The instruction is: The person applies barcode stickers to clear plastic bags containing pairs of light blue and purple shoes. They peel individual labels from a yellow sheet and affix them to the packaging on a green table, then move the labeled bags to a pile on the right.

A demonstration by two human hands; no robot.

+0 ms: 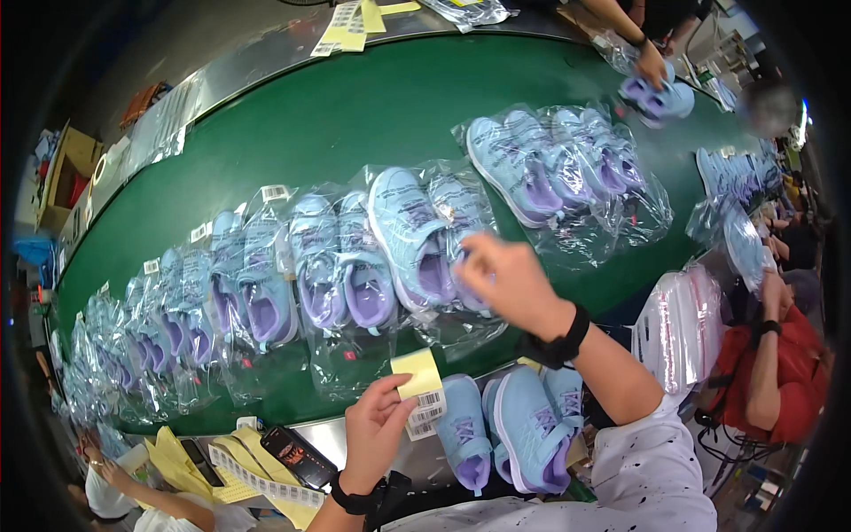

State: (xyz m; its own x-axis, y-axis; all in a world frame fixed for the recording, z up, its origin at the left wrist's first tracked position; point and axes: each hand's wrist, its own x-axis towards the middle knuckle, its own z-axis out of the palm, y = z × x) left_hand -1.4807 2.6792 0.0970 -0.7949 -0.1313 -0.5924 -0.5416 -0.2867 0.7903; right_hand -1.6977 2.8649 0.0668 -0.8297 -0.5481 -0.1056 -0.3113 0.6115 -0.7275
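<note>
My left hand (377, 426) pinches a sheet of barcode stickers (425, 403) with yellow backing, above the near edge of the green belt. My right hand (505, 275) is over the belt beside a pair of light blue shoes with purple lining (412, 235) in a transparent plastic bag. Its fingers are curled and pinched together, slightly smeared by motion; anything between the fingertips is too small to make out. Unbagged blue shoes (529, 426) rest between my arms at the belt's edge. Another bagged group of shoes (554, 168) lies beyond my right hand.
Bagged shoes (253, 279) run in a row leftward along the green belt (310, 115). A phone (299, 457) and yellow sticker strips (253, 461) lie on the near ledge. A co-worker's hand (651, 66) handles shoes at the far right; a red-shirted person (780, 372) works nearby.
</note>
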